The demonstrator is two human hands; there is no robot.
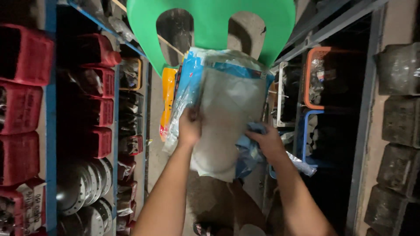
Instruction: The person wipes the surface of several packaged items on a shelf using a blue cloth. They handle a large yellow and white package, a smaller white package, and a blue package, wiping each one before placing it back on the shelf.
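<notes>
Clear plastic packets [227,118] sit gripped in our left hand [190,128], fingers closed on their lower edge, forearm raised. Our right hand [267,140] pinches a blue-printed wrapper [247,150] beside them. We judge sorting is underway; separating one packet comes next. A green plastic chair [210,22] stands behind.

Blue metal shelving [51,109] at nine o'clock carries red plastic bins [22,105] and, lower down, stacked shiny metal discs [85,188]; grey shelving [365,109] at three o'clock holds an orange basket [313,78] and a blue crate [306,140]
</notes>
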